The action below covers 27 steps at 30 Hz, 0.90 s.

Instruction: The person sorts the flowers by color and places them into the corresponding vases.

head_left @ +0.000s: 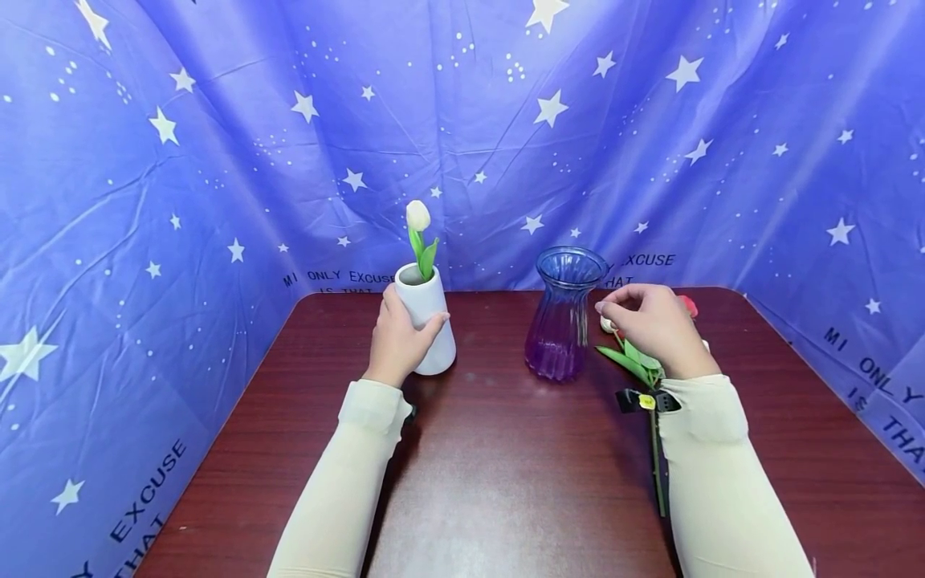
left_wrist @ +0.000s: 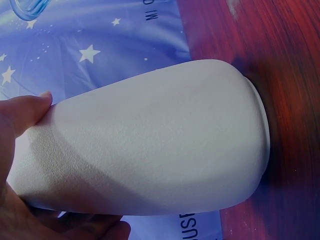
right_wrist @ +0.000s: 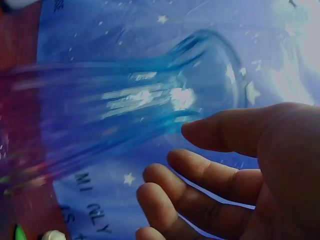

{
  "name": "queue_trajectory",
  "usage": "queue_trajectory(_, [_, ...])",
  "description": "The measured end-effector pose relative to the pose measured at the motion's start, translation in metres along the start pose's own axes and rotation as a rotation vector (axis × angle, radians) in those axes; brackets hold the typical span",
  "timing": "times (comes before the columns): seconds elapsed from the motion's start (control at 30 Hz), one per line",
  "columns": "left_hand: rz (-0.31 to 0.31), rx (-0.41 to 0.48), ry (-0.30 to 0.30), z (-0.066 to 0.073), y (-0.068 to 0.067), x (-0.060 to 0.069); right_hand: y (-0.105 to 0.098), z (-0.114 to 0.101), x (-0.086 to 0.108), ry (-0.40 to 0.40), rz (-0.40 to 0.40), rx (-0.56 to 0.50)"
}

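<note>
My left hand [head_left: 400, 341] grips a white vase [head_left: 422, 299] around its side, thumb on the right. A single white tulip [head_left: 417, 215] with green leaves rises from the vase's mouth. In the left wrist view the vase's base [left_wrist: 257, 135] is at the tabletop. To the right stands a ribbed glass vase [head_left: 556, 341], blue at the flared rim and purple below. Beside it my right hand [head_left: 661, 325] holds nothing, its fingers loosely bent. Beneath that hand lie tulips with green leaves [head_left: 627, 365], one with a red bloom [head_left: 688, 305]; the hand partly hides them.
The dark reddish wooden table [head_left: 462, 482] carries all of these things. A blue star-printed cloth [head_left: 462, 120] hangs at the back and on both sides. A black strap with a yellow spot [head_left: 646, 401] is at the right wrist, over the tulip stems.
</note>
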State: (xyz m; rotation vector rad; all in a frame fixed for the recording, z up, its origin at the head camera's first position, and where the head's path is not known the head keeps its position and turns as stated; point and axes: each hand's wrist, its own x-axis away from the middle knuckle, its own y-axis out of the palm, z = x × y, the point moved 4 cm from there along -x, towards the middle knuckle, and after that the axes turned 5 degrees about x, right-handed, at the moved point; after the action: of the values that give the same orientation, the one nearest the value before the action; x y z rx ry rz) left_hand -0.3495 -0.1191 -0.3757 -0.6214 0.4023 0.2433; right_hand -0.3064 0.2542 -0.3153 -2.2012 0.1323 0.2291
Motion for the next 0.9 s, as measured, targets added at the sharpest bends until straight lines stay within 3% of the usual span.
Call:
queue_trajectory(0.57, [-0.004,0.007,-0.013,-0.003,-0.002,-0.001,0.015,0.042,-0.015,0.064,-0.071,0.180])
queue_trajectory(0.9, [0.007,0.010,0.009,-0.003,0.001,-0.001,0.024,0.059,-0.016,0.093,-0.141,0.195])
